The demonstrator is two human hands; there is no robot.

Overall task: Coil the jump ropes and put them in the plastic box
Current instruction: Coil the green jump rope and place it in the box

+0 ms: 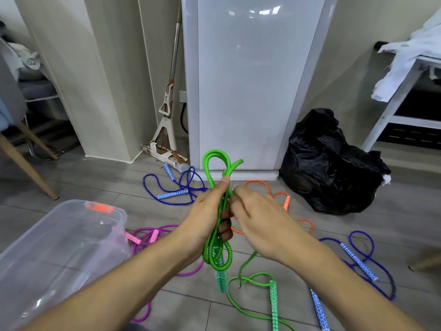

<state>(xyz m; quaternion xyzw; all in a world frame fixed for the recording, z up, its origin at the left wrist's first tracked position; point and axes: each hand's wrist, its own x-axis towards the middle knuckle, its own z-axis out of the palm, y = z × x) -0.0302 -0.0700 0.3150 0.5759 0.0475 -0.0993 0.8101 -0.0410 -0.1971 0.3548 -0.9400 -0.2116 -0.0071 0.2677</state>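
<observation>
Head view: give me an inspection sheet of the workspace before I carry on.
Surface: grey tiled floor, ropes scattered on it.
Job's things: green jump rope partly coiled in hand, its tail and one handle on the floor; clear plastic box at left, nothing seen inside.
Clutter: two blue ropes, pink rope, orange rope, all loose.
Grippers: left hand grips the green loops; right hand pinches a strand beside it.
Cables: a dark cable hangs beside the white appliance.
Surroundings: white appliance, mop, black rubbish bag, white table at right.
</observation>
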